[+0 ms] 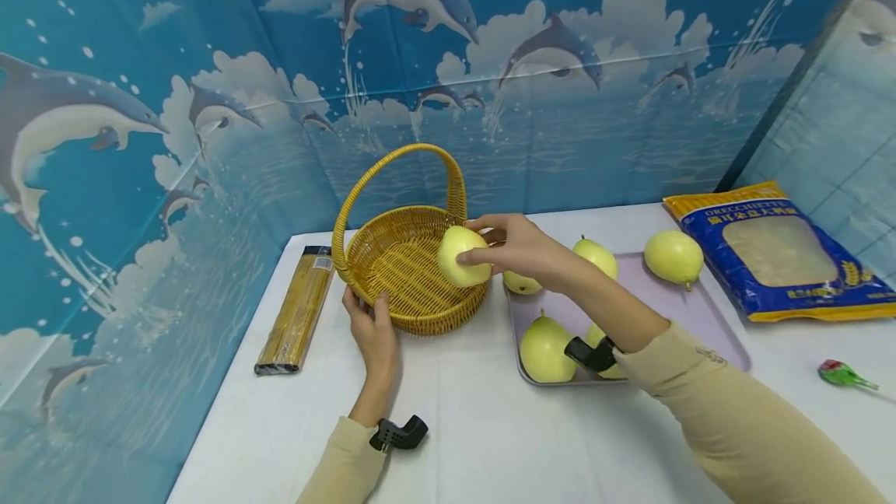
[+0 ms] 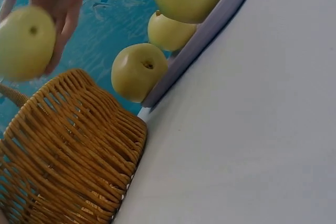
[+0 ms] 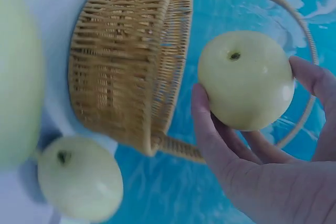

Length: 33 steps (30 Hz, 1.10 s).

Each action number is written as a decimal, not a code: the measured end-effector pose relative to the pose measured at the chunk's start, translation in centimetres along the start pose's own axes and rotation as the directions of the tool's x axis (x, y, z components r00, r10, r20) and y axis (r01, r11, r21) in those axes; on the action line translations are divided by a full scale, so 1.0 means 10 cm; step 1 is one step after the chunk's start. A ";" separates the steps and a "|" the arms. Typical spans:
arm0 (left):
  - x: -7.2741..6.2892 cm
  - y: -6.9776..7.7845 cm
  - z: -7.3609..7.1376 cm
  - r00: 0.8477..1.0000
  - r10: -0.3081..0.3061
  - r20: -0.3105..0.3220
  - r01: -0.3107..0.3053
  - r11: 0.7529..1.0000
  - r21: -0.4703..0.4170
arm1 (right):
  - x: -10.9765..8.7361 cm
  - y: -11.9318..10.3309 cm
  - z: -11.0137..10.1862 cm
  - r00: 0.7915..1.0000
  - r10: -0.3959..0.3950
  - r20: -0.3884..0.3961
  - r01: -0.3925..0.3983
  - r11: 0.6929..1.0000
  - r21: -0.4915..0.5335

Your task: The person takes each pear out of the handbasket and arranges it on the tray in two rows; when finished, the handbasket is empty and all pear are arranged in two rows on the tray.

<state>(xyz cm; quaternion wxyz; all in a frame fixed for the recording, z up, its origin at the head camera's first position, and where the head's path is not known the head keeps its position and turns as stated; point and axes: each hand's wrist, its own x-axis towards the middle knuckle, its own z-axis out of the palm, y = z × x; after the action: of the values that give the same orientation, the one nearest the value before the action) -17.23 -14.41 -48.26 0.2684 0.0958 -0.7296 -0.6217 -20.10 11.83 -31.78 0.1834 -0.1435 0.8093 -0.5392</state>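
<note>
A pale green pear (image 1: 460, 257) is pinched between the thumb and fingers of my right hand (image 1: 521, 249), raised over the right side of a woven basket (image 1: 430, 323). In the right wrist view the held pear (image 3: 247, 80) shows its dimpled end, with the basket (image 3: 115, 61) beyond it. My left hand (image 1: 376, 337) grips the basket's front left rim, close to the foot of its tall arched handle (image 1: 392, 158). Only woven bottom shows inside the basket. Beside it, a purple-grey tray (image 1: 721, 333) bears several more pears (image 1: 547, 348), one partly hidden behind my right wrist.
Left of the basket lies a wrapped bundle of brown sticks (image 1: 297, 309). A blue and yellow pasta bag (image 1: 784, 251) lies right of the tray, with a green and red lollipop (image 1: 843, 374) nearer me. A dolphin-printed curtain (image 1: 420, 61) hangs behind the white table (image 1: 476, 434).
</note>
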 end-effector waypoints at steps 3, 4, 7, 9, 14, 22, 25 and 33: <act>0.01 -0.01 -0.03 1.000 0.000 0.029 0.000 1.000 0.021 | -0.25 0.04 -0.15 1.000 -0.010 -0.014 0.010 0.999 0.036; 0.02 -0.01 -0.03 0.999 -0.003 0.036 0.002 1.000 0.019 | -0.34 0.06 -0.20 1.000 -0.003 -0.029 0.004 0.999 0.040; 0.03 -0.02 -0.06 0.998 -0.016 0.058 0.015 1.000 0.014 | -0.63 0.14 -0.34 0.996 0.021 -0.083 -0.018 0.999 0.043; 0.06 -0.02 -0.08 0.998 -0.022 0.067 0.022 1.000 0.007 | -0.82 0.22 -0.43 0.992 0.030 -0.125 -0.028 0.999 0.020; 0.13 -0.01 -0.11 0.995 -0.020 0.101 0.021 1.000 -0.008 | -1.24 0.54 -0.73 0.975 0.049 -0.215 -0.058 0.998 -0.038; 0.24 -0.03 -0.14 0.989 -0.017 0.144 0.019 1.000 -0.010 | -1.72 1.15 -1.11 0.946 0.183 -0.268 -0.202 0.978 -0.045; 0.28 -0.05 -0.19 0.986 -0.031 0.161 0.035 0.999 -0.024 | -1.82 1.33 -1.16 0.939 0.231 -0.256 -0.244 0.970 -0.020; 0.40 -0.07 -0.23 0.965 -0.055 0.256 0.068 0.997 -0.041 | -1.96 1.67 -1.22 0.912 0.263 -0.314 -0.326 0.930 -0.169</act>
<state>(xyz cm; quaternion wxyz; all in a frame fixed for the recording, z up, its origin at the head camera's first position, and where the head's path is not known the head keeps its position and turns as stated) -19.51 -18.38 -47.66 0.1551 0.0311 -0.7391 -0.6547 -8.70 36.55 -40.16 0.1270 0.0412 0.8937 -0.4283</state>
